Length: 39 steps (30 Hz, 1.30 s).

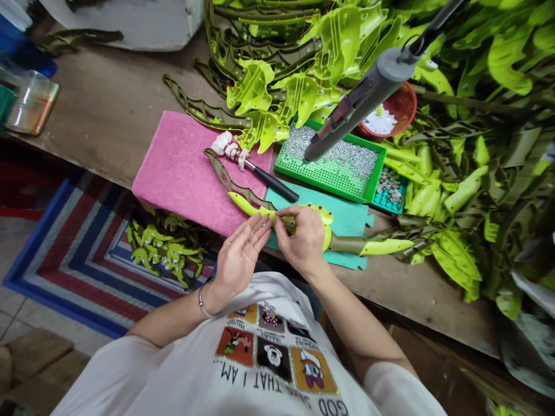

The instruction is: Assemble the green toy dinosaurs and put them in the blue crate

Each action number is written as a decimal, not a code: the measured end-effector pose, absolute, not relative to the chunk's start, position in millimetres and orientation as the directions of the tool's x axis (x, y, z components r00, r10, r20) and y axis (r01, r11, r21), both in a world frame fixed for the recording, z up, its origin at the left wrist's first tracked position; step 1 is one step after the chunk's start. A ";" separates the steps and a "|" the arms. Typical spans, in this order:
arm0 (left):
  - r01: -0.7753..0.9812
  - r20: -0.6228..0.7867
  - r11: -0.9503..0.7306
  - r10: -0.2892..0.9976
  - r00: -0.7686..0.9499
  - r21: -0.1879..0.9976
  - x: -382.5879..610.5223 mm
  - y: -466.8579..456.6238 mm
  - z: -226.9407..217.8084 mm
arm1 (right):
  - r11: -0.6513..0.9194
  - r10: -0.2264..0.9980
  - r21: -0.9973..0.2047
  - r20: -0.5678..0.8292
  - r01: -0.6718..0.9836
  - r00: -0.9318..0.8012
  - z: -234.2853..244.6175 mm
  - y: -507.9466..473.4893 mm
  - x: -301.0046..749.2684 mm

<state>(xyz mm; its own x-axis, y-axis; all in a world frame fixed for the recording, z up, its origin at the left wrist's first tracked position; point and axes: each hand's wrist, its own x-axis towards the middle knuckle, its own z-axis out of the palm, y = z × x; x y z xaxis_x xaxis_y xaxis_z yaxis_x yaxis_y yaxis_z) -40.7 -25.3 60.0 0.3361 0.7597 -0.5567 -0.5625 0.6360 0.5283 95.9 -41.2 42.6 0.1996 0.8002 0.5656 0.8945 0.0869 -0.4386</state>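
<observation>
My left hand [241,253] and my right hand [302,239] meet at the bench's front edge over a lime-green and olive plastic toy part [373,246]. The left palm faces up with its fingers half curled, their tips touching the part's yellow-green tip. Fingers of the right hand are pinched on the part's middle. An olive ribbed shell piece [225,175] lies just behind the hands. Next to it rests a black-handled tool [264,174] with a cloth-wrapped head. A grey powered screwdriver [362,98] hangs above the green tray of screws [368,186].
A pink towel [182,173] and a teal mat [351,217] cover the bench front. Heaps of green plastic parts [472,173] fill the back and right. A red basket [403,98] stands behind the tray. More green toys [165,245] lie on the striped rug [73,242] below.
</observation>
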 end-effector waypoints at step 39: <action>-0.346 -0.510 0.622 0.779 0.366 0.702 -36.5 -29.4 48.6 | 0.146 0.827 -0.377 0.553 0.915 0.096 47.1 -115.9 127.2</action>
